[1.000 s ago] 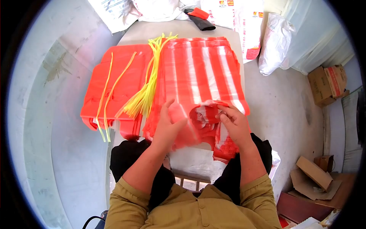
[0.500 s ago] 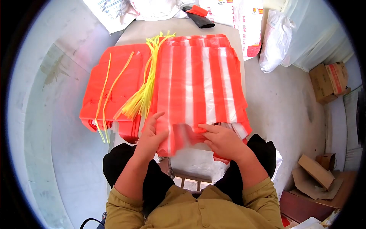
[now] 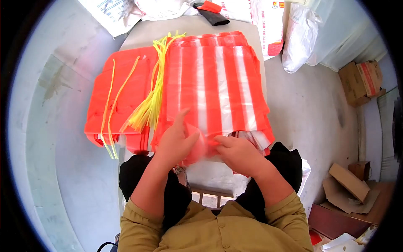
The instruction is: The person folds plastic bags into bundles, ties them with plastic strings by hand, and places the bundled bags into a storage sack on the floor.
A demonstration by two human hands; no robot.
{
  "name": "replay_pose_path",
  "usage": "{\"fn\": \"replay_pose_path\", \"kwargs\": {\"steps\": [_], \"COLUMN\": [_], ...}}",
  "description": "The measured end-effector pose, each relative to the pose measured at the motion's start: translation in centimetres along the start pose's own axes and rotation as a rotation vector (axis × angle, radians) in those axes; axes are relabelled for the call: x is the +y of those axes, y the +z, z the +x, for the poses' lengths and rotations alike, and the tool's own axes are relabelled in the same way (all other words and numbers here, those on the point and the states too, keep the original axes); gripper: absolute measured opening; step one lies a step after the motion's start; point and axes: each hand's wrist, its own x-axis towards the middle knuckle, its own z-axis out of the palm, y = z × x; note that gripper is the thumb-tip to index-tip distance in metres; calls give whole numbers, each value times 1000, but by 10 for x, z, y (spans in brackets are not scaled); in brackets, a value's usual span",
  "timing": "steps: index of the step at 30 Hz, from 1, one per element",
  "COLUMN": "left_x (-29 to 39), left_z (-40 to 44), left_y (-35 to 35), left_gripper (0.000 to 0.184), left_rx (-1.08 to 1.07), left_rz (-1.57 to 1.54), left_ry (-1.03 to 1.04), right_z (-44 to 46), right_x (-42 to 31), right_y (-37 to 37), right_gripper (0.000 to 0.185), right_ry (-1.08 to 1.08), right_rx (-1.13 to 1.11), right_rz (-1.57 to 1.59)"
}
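Head view, and here's the striped stack (image 3: 214, 84), flat on the table (image 3: 163, 25), straight ahead of the person and reaching away from the fingers. Its long axis runs near to far, the stripes going the same way, tilting only a little. Both hands are at its near end, so there's little between them for closeness: left hand (image 3: 173, 145) over the near left corner, right hand (image 3: 241, 155) at the near edge, right of the middle.

Look at the left: thumb and forefinger wide apart, forefinger pointing up the stack, thumb aimed across at the right hand. The right has its fingers narrow, back of the hand up, tips turned toward the left thumb. Is it pinching film? Can't tell; the near edge blurs right there between the hands.

Both forearms come up from the near side of the stack, slanting inward, elbows well apart. Yellow ties (image 3: 155, 98) lie along the stack's left side, the red pile (image 3: 136, 92) beyond them, further left.
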Motion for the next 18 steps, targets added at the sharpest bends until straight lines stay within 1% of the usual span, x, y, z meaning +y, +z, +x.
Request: {"fn": "replay_pose_path", "kwargs": {"steps": [2,5,8,11,14,17,18], "left_x": [-3,-4,-9,-11,-12,-16,-17], "left_z": [11,19,21,19,26,38,41], "left_y": [10,23,28,30,24,36,38], "left_gripper": [67,60,53,44,35,35,35], "left_rx": [-25,-83,-76,60,390,391,344], "left_rz": [-126,-416,-483,-400,336,374,372], "left_ry": [11,-14,13,169,535,592,599], "right_z": [-1,-2,-4,-5,-2,-1,-1], "right_x": [-1,-1,-1,0,-3,-2,-1], "right_y": [2,2,2,-2,-5,-4,-2], "right_gripper": [23,26,30,31,31,30,29], "right_ry": [19,24,5,-15,7,10,10], "right_rx": [-36,-66,-41,-27,-43,-15,2], "right_rz": [-10,-42,-44,-40,-18,-3,-2]}}
